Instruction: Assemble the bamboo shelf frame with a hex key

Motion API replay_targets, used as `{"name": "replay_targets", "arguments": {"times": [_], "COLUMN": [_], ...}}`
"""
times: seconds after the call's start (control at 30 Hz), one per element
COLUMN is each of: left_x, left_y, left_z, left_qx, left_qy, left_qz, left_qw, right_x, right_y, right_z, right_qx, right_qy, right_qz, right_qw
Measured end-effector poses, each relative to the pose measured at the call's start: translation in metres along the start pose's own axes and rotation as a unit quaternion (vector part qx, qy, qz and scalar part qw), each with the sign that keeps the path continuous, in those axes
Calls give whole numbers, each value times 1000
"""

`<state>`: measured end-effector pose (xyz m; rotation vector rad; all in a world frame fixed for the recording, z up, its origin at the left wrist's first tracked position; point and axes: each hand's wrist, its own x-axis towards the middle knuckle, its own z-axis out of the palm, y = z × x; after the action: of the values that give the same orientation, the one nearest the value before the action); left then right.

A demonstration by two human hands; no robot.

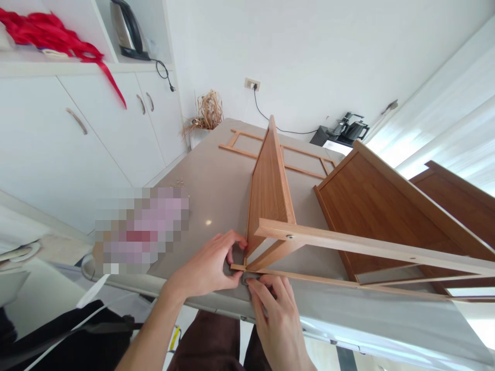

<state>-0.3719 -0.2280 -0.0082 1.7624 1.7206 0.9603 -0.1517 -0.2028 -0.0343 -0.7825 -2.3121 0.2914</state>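
A wooden shelf frame (328,238) lies on its side at the table's front edge, with wood panels (270,190) standing up from it. My left hand (207,265) is curled around the near left corner, thumb and fingers closed on the end of the lower wooden rail (236,267). Just to the right, my right hand (278,317) is pinched at the outer side of the same rail end. A small greyish bit shows at its fingertips, too small to name. The upper rail has a bolt hole near its left end.
Slim wooden frames (243,143) lie flat towards the back of the grey table (216,196). A pixelated patch (147,232) hides things at the left edge, with small hardware (178,183) beside it. Dried plants (209,111) stand behind the table. Larger panels (386,206) rise at the right.
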Motion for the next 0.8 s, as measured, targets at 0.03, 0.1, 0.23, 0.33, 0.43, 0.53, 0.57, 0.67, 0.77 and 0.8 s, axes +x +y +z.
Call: {"name": "replay_targets", "arguments": {"times": [0.03,0.1,0.23,0.33,0.43,0.53,0.57,0.67,0.77,0.8], "left_x": [0,0,0,1,1,0,0,0,0,0], "left_y": [0,-1,-1,0,1,1,1,1,2,2], "left_z": [0,1,1,0,-1,-1,-1,0,0,0], "left_qx": [2,9,17,23,30,34,35,39,44,45], "left_qy": [0,1,-2,-8,-13,-18,-18,-15,-15,-17], "left_qz": [0,-1,-8,-13,-17,-25,-26,-29,-30,-30], "left_qw": [1000,1000,1000,1000,999,999,999,999,998,998], "right_x": [0,0,0,0,0,0,0,0,0,0], "right_y": [1,3,2,0,-1,-1,-2,-4,-6,-6], "right_z": [1,1,2,2,2,1,1,2,3,3], "right_qx": [0,0,15,24,31,40,42,49,53,53], "right_qy": [-3,-4,11,16,18,16,17,22,25,23], "right_qz": [-1,-3,-5,6,5,10,13,20,27,30], "right_qw": [1000,1000,1000,1000,999,999,999,998,998,998]}}
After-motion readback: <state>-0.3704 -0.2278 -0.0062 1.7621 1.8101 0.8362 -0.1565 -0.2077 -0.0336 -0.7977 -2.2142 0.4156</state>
